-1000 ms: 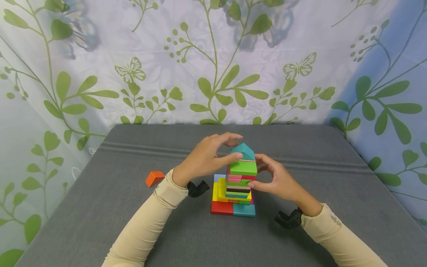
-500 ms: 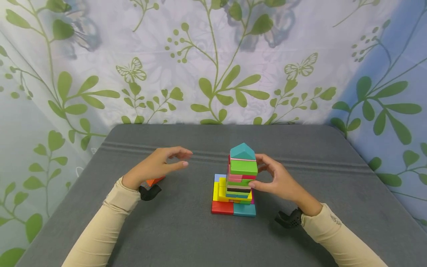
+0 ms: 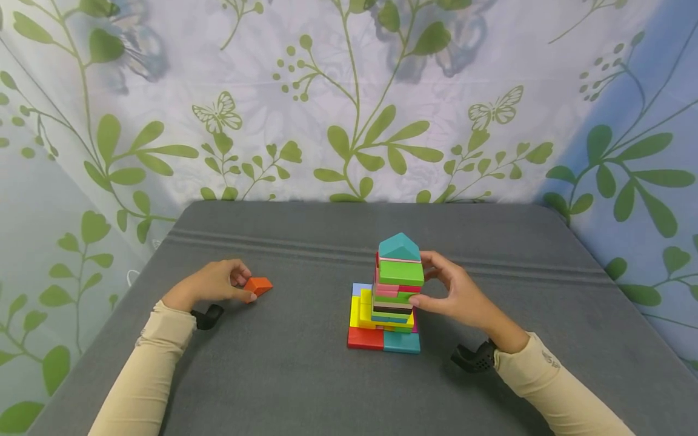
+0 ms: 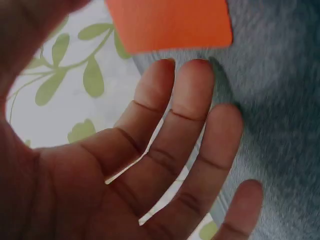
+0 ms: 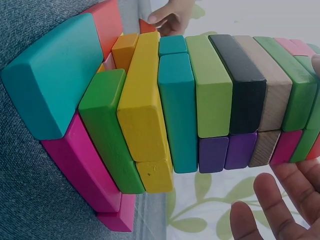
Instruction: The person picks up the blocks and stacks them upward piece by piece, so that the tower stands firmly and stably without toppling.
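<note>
A tower of coloured wooden blocks [image 3: 400, 274] stands right of centre, with a teal triangular block [image 3: 400, 247] at its top. My right hand [image 3: 463, 297] holds the tower's upper right side, thumb on the near face and fingers behind. In the right wrist view, fingertips [image 5: 270, 190] show at the tower's side, and two fingers stay apart from it. Over at the left, an orange block [image 3: 259, 285] with a slanted side lies at my left hand [image 3: 218, 282], pinched between thumb and fingers. The left wrist view shows the orange block [image 4: 175, 25] just beyond the fingertips.
Flat red [image 3: 366, 339] and teal [image 3: 402, 342] blocks form the front of the tower's base, with yellow blocks [image 3: 364, 309] above. Grey cloth [image 3: 305, 375] covers the table. Behind it hangs a leaf-patterned curtain [image 3: 272, 121].
My left hand has left the tower's top, moved left and down, and come to the orange block. The teal triangular block stays on top. My right hand keeps its place at the tower.
</note>
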